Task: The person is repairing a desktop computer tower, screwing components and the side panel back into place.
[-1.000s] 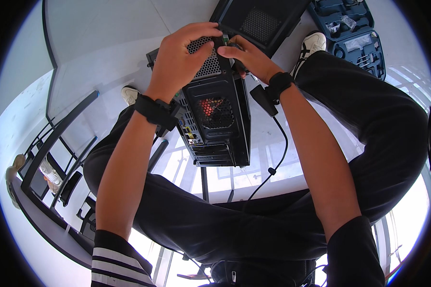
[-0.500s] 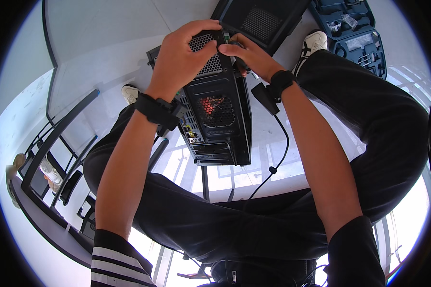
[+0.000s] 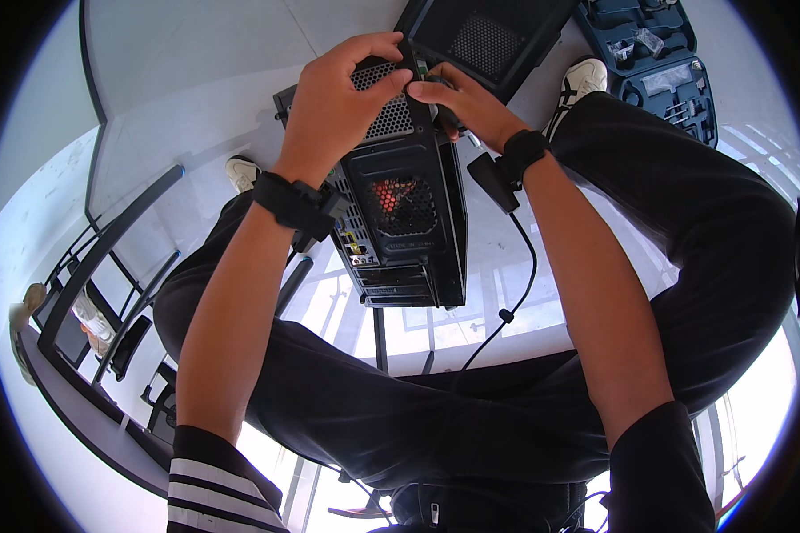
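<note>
A black desktop computer case [image 3: 413,266] stands between my legs, with a perforated panel at the top, a fan grille with red showing behind it and ports along the left. My left hand [image 3: 333,111] is closed on the case's top, fingertips at the upper edge and thumb near the right corner. My right hand [image 3: 458,107] is at that upper right corner, thumb on the edge, fingers wrapped round a dark object that is mostly hidden. A black strap with a boxy device circles each wrist; a cable runs down from the right one.
A detached black vented panel [image 3: 449,31] lies beyond the case. An open blue-grey tool box [image 3: 640,98] lies at the upper right, beside my right shoe [image 3: 578,84]. Black metal rails [image 3: 107,231] and furniture parts are at the left. My left shoe [image 3: 240,169] shows behind the case.
My left hand's fingertips have shifted slightly up along the case's top edge. My right hand and the upper part of the case have edged very slightly up and right.
</note>
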Tool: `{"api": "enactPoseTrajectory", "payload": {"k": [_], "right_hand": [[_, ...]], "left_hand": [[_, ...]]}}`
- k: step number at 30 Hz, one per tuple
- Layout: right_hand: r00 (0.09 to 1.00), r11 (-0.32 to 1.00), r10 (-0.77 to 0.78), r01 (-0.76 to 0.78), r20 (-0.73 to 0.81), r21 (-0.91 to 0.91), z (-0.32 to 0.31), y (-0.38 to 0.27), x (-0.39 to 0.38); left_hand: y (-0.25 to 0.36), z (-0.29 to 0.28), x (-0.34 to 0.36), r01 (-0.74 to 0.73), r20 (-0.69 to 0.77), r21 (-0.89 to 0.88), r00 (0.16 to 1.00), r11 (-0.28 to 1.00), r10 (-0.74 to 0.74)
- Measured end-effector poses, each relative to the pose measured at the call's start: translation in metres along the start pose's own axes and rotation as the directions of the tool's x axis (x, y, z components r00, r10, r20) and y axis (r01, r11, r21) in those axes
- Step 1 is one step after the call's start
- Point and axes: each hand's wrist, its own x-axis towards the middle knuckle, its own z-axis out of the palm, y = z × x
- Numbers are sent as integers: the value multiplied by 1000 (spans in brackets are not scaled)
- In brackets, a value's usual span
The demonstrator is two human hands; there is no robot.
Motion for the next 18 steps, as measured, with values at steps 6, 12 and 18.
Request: {"api": "enactPoseTrajectory", "payload": {"k": [6,12,18], "right_hand": [[1000,1000,18,-18,16,-10,2,-3,0],[998,999,53,-53,26,-13,-2,2,2],[989,983,126,-114,73,-144,-10,-15,-5]], "left_hand": [[-4,-2,-1,-78,-3,44,997,996,78],[-13,6,-6,-139,-33,154,989,978,145],[-9,-3,-7,-154,-33,89,987,984,157]]}}
